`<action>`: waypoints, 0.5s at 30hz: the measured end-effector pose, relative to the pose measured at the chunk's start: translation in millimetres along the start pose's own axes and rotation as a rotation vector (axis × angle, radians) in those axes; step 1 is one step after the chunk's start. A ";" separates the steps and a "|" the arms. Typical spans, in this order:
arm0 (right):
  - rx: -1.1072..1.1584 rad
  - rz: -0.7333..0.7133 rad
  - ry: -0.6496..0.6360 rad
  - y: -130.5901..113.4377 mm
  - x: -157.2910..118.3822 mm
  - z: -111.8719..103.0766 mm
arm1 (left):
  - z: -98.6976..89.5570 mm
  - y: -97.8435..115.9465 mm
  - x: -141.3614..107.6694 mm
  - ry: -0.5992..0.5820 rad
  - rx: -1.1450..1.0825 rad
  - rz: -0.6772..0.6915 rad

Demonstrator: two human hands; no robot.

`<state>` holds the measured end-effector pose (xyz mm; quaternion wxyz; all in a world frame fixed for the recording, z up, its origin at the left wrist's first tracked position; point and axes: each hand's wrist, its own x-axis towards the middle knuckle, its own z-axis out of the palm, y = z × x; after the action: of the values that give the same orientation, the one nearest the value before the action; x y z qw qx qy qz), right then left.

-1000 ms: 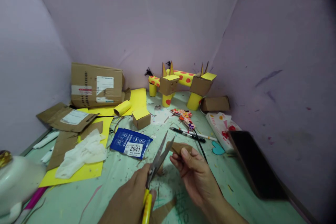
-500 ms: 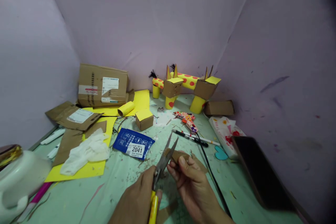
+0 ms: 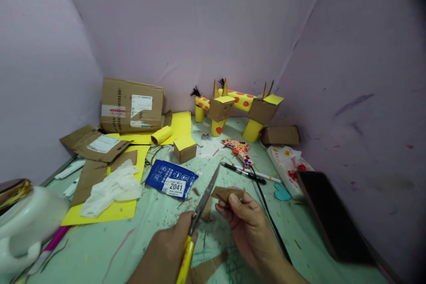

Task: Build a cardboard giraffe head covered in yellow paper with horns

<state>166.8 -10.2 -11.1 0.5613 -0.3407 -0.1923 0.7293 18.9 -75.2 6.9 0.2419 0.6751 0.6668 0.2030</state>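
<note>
My left hand [image 3: 168, 246] is wrapped round the yellow-handled scissors [image 3: 200, 206], whose blades look closed and point up and away. My right hand [image 3: 248, 217] pinches a small brown cardboard piece [image 3: 226, 193] between thumb and fingers, just right of the blades and apart from them. Below the hands a cardboard scrap [image 3: 211, 268] lies on the green table cover [image 3: 133, 255]. Another small scrap [image 3: 207, 211] lies behind the scissors.
Beyond the hands are a blue packet [image 3: 171, 179], a small box with a yellow top [image 3: 185, 149], pens [image 3: 242, 172] and a patterned glue gun [image 3: 241, 151]. Spotted cardboard animals [image 3: 221, 108] stand behind. A phone [image 3: 333, 217] lies right, a white teapot [image 3: 31, 222] left.
The scissor blades have closed and moved left, away from the cardboard piece. My left hand has shifted slightly left and down with them. The view has moved a little.
</note>
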 end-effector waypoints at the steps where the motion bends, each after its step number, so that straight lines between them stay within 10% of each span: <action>1: -0.023 -0.012 -0.007 -0.9 1.3 -0.8 | -4.8 0.6 1.4 0.007 -0.006 -0.039; 7: -0.153 -0.009 -0.063 -5.1 7.5 -4.8 | -30.7 -13.8 12.8 0.046 0.054 -0.134; 15: -0.421 -0.096 -0.134 -2.1 12.5 -20.5 | -28.8 -31.7 4.2 -0.208 0.122 0.023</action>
<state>181.1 0.2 -27.4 0.4980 -0.3917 -0.3931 0.6663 -23.6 -69.7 10.8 0.2659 0.7136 0.6413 0.0940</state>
